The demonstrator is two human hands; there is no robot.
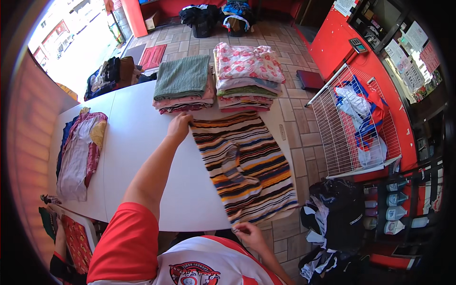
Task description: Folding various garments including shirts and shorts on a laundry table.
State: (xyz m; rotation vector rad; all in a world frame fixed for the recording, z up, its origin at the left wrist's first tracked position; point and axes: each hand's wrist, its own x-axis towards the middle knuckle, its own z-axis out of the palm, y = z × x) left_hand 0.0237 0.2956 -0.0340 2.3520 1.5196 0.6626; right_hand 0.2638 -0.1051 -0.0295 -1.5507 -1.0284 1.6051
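A garment with black, orange, cream and blue stripes lies across the right end of the white table, with a loose bunched fold in its middle. My left hand pinches its far left corner, arm stretched out over the table. At the near left corner, by the table's front edge, my right hand grips the cloth between thumb and fingers. Just beyond the garment stand two stacks of folded cloth, one topped by a green ribbed piece, the other by a red-and-white floral piece.
Several folded clothes lie at the table's left. A white wire basket holding fabric and plastic stands on the right, above dark piled clothes. Another person's arm shows at lower left. Full laundry baskets stand at the back.
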